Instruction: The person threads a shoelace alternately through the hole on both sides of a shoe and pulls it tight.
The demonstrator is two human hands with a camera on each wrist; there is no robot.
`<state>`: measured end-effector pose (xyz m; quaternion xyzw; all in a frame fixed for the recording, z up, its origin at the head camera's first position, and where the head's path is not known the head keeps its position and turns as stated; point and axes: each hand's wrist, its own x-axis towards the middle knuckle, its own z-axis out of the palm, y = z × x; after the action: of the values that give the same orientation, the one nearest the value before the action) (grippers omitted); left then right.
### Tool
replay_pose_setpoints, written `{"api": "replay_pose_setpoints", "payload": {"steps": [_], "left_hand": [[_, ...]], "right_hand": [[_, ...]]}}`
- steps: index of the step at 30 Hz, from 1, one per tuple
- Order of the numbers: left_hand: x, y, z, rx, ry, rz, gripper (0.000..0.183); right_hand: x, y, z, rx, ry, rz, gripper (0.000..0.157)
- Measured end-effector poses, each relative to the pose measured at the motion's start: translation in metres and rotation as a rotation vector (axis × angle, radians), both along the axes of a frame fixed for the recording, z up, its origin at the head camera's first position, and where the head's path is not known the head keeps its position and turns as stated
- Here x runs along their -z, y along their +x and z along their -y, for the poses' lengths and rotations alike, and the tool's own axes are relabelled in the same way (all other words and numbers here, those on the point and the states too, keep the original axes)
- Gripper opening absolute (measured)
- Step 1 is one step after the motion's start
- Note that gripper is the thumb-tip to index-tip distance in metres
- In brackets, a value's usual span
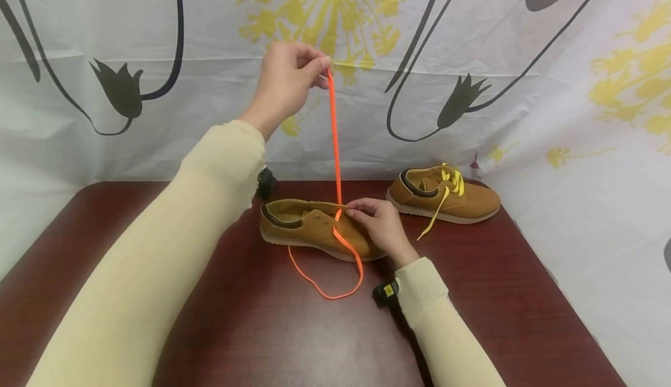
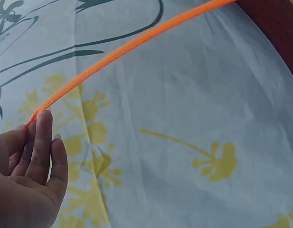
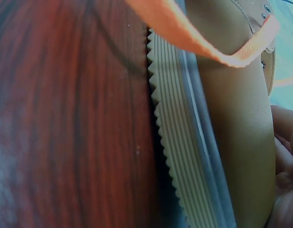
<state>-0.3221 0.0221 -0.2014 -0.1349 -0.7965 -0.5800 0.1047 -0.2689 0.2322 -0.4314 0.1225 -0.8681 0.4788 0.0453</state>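
Note:
My left hand (image 1: 287, 81) is raised high above the table and pinches the end of an orange shoelace (image 1: 336, 142). The lace runs taut from those fingers down to a tan shoe (image 1: 288, 233); its other part hangs from a front eyelet and loops on the table. Seen from the left wrist, the lace (image 2: 122, 50) comes out between thumb and fingertips of the hand (image 2: 34, 175). My right hand (image 1: 385, 227) lies over the shoe's front and pinches the far eyelet flap. In the right wrist view the shoe's side (image 3: 231, 123) hides most of that hand.
A second tan shoe (image 1: 474, 203) with a yellow lace (image 1: 439, 215) stands at the back right of the dark red table (image 1: 293, 340). Behind and at both sides hangs a white curtain (image 1: 209, 107) with flower prints.

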Motion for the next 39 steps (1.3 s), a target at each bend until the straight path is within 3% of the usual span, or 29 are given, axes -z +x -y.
{"api": "replay_pose_setpoints", "payload": {"steps": [7, 9, 15, 18, 22, 26, 33, 39], "left_hand": [[-0.009, 0.009, 0.000, 0.037, 0.058, -0.132, 0.022], [-0.011, 0.013, 0.000, 0.048, 0.038, -0.164, 0.021], [-0.011, 0.026, 0.007, 0.074, -0.072, -0.134, 0.025], [-0.010, 0.035, 0.012, 0.117, -0.060, -0.103, 0.026], [-0.005, 0.045, 0.015, 0.229, 0.113, 0.032, 0.025], [0.002, 0.051, 0.016, 0.277, 0.282, 0.176, 0.022], [0.015, 0.052, 0.020, 0.290, 0.412, 0.289, 0.023], [0.029, 0.051, 0.018, 0.247, 0.395, 0.346, 0.027]], "right_hand": [[-0.002, 0.002, 0.000, 0.006, -0.007, 0.027, 0.014], [-0.003, 0.002, 0.000, 0.011, -0.009, 0.031, 0.013], [-0.002, 0.003, 0.001, 0.011, 0.000, 0.024, 0.014], [-0.002, 0.002, 0.002, 0.010, 0.002, 0.021, 0.014], [-0.002, 0.001, 0.002, 0.013, 0.000, 0.028, 0.014], [-0.002, 0.001, 0.001, 0.008, 0.002, 0.031, 0.014], [-0.001, -0.001, -0.001, 0.019, 0.007, 0.034, 0.013], [0.000, -0.001, -0.001, 0.012, 0.012, 0.027, 0.013]]}}
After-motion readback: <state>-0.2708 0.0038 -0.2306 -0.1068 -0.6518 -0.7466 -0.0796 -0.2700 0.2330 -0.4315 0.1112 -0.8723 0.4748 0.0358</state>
